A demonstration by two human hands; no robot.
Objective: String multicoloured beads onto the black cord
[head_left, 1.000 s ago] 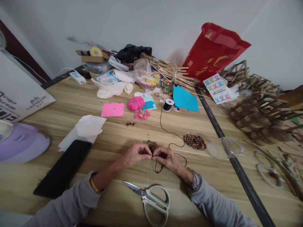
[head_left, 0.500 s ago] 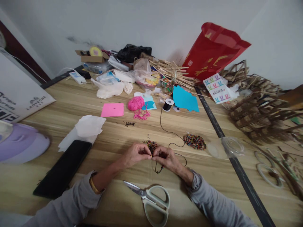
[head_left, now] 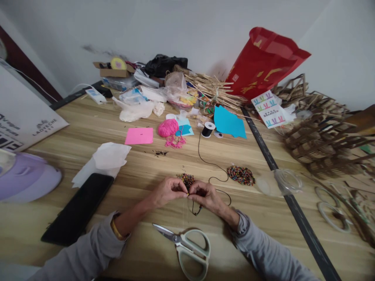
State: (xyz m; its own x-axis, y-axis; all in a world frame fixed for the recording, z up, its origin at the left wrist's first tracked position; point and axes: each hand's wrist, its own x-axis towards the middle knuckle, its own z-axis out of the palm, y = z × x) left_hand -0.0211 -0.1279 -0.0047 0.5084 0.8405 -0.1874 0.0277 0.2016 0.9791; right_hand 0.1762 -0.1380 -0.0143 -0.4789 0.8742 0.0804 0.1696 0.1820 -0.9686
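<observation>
Fingertips of my left hand [head_left: 167,192] pinch a tiny yellow bead [head_left: 188,194]. Close against it, my right hand [head_left: 206,196] is closed on a thin black cord [head_left: 228,198], whose end at the fingertips is too small to make out. The cord runs back to a black spool [head_left: 208,129] with white ends. A short loop with a few small beads [head_left: 199,211] hangs below the right hand. Just behind both hands lies a pile of loose coloured beads [head_left: 186,179], partly covered by the fingers. To the right is a heap of strung beads [head_left: 241,175].
Scissors with pale handles [head_left: 193,246] lie in front, between my forearms. A black phone-like slab [head_left: 79,208] and white paper [head_left: 108,160] are on the left. Farther back are pink yarn [head_left: 168,128], a pink card [head_left: 139,136] and blue sheets [head_left: 230,121]. Woven baskets [head_left: 310,144] stand right.
Both hands stay in nearly the same place; the yellow bead shows slightly more between the fingertips. Nothing else has visibly moved.
</observation>
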